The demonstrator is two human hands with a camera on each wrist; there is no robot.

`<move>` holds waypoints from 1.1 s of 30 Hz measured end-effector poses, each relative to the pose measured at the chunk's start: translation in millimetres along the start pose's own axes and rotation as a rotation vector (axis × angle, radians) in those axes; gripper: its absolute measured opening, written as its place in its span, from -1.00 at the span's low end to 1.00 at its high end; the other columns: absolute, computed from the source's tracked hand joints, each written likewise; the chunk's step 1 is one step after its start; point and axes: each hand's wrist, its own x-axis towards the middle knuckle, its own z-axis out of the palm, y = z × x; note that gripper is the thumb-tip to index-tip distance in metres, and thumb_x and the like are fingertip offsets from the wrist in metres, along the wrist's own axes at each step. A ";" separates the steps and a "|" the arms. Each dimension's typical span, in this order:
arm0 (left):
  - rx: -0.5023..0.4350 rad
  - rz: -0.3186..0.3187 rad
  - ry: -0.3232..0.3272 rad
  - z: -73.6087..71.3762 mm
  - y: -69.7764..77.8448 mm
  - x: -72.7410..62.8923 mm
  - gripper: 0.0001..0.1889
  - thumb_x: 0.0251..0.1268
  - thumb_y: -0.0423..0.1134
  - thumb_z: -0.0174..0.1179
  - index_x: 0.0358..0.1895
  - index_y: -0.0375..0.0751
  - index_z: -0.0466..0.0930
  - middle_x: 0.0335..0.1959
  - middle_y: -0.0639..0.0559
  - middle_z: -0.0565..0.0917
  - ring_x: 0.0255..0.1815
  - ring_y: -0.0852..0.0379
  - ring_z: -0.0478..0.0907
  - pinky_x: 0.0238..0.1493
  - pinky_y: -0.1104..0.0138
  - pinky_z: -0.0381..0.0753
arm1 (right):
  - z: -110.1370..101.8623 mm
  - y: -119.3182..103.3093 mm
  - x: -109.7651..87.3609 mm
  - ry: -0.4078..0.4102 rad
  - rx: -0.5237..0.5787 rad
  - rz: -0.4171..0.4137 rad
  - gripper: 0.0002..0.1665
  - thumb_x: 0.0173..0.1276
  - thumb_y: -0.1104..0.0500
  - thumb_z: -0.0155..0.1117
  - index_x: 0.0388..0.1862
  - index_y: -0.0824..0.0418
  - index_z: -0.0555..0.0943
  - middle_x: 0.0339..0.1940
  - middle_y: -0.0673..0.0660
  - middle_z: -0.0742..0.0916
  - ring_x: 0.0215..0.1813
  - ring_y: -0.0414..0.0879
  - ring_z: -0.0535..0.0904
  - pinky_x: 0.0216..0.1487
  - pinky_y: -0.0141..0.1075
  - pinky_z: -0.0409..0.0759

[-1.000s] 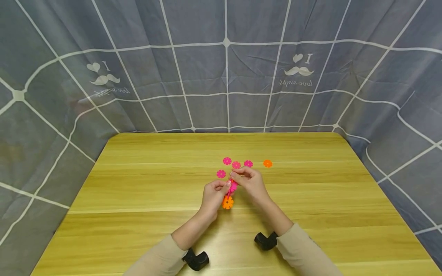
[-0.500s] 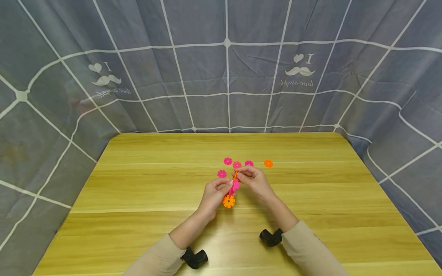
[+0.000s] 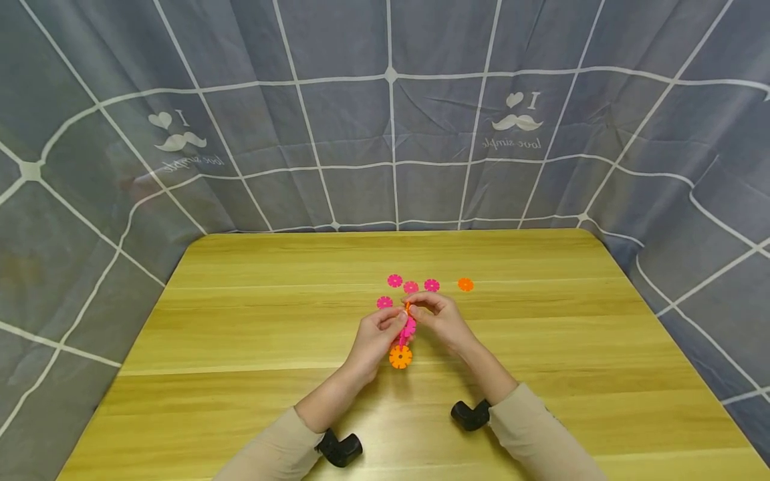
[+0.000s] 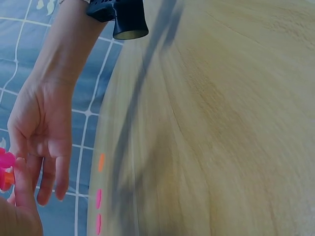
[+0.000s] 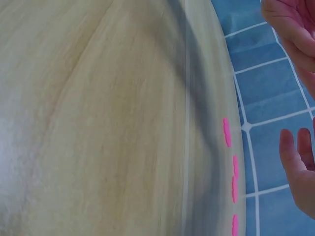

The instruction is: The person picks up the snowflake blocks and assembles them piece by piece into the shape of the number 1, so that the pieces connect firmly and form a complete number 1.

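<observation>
In the head view my left hand (image 3: 374,342) pinches a chain of notched plastic discs slotted together. A pink disc (image 3: 410,327) sits in the chain, and an orange disc (image 3: 400,357) hangs at its lower end. Thumb and fingers of my right hand (image 3: 448,325) pinch another orange disc (image 3: 408,307), seen edge-on, right at the chain's upper end. Fingers cover part of the join. At the left wrist view's edge, a pink disc (image 4: 6,160) shows beside my fingers, with the right hand (image 4: 44,118) behind it.
Beyond the hands, several loose pink discs, among them one at the left (image 3: 384,303), lie flat on the wooden table (image 3: 240,321). A loose orange disc (image 3: 466,284) lies to their right. Black wrist mounts (image 3: 340,449) stick out from both sleeves. A grey checked curtain (image 3: 349,133) surrounds the table.
The orange disc between my right fingers, mostly hidden a second ago, came into view edge-on and now sits closer to my left fingertips. The chain's lower orange disc has swung slightly down. Loose discs stay put.
</observation>
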 end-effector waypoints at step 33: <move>0.085 -0.007 0.031 -12.3 -4.4 2.6 -0.61 0.31 -0.38 0.11 0.13 -0.58 0.40 0.00 -0.38 0.54 -0.23 0.24 0.57 -0.23 0.49 0.58 | -80.1 10.9 23.3 0.297 -0.176 0.438 -0.53 0.28 0.36 0.18 0.15 0.49 0.41 -0.39 0.01 0.58 -0.33 -0.20 0.57 -0.22 -0.31 0.62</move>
